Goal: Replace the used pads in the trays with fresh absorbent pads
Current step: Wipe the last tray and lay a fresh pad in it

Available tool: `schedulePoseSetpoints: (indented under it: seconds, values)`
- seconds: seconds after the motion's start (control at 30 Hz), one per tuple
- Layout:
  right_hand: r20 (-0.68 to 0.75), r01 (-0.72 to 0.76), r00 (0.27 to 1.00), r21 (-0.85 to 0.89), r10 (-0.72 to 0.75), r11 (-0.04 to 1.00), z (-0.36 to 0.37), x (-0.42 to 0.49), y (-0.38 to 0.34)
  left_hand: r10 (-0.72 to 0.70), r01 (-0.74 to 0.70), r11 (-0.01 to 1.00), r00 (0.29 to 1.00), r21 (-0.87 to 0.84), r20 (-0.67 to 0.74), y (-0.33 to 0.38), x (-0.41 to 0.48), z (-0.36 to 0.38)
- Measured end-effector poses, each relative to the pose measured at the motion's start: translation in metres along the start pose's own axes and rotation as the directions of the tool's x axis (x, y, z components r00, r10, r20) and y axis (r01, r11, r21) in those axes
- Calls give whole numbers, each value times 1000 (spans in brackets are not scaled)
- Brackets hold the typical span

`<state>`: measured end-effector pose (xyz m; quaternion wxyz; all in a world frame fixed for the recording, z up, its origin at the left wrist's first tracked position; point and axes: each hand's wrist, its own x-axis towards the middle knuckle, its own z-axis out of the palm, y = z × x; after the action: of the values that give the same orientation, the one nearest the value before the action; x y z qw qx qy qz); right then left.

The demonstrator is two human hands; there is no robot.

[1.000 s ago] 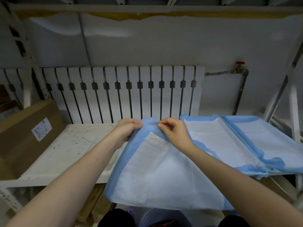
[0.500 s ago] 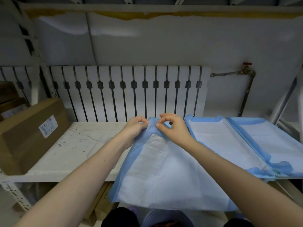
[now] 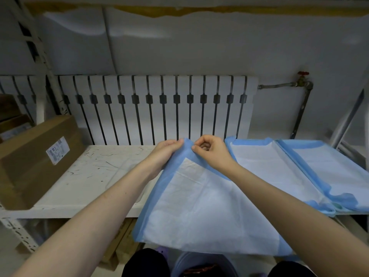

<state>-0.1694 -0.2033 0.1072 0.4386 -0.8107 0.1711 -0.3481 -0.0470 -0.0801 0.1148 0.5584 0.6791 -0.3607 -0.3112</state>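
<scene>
A folded absorbent pad (image 3: 203,208), white with a blue border, hangs over the front edge of the white shelf (image 3: 87,176). My left hand (image 3: 166,151) and my right hand (image 3: 209,151) both pinch its far blue edge, close together, thumbs on top. Two more blue-edged pads lie spread flat to the right: one (image 3: 267,168) beside my right hand, another (image 3: 331,170) at the far right. I cannot make out any tray beneath the pads.
A brown cardboard box (image 3: 38,156) with a white label sits on the shelf's left end. A white radiator (image 3: 151,108) stands behind the shelf, with a pipe and red valve (image 3: 302,78) to its right. A bucket (image 3: 201,264) is below, between my knees.
My two hands have drawn closer together on the pad's far edge and lifted it slightly. The camera view has shifted a little to the left.
</scene>
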Motion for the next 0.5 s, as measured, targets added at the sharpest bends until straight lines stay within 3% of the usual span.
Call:
schedulePoseSetpoints:
  seconds: [0.1, 0.23, 0.3, 0.37, 0.5]
  values:
    - [24, 5, 1000, -7, -5, 1000, -3, 2, 2, 57, -57, 966, 998, 250, 7, 0, -3, 3]
    - [219, 29, 976, -213, 19, 977, -10, 10, -4, 81, -66, 954, 996, 294, -37, 5, -2, 7]
    - [132, 32, 991, -244, 0, 969, -15, 18, -5, 27, -18, 915, 999, 404, -17, 4, -1, 2]
    - [-30, 39, 998, -199, -46, 979, -25, 24, -10, -53, 49, 802, 999, 595, -12, 0, -3, -6]
    - [-321, 1, 946, -127, -42, 992, -52, 31, -10, -82, 173, 735, 983, 656, -167, -12, -8, -29]
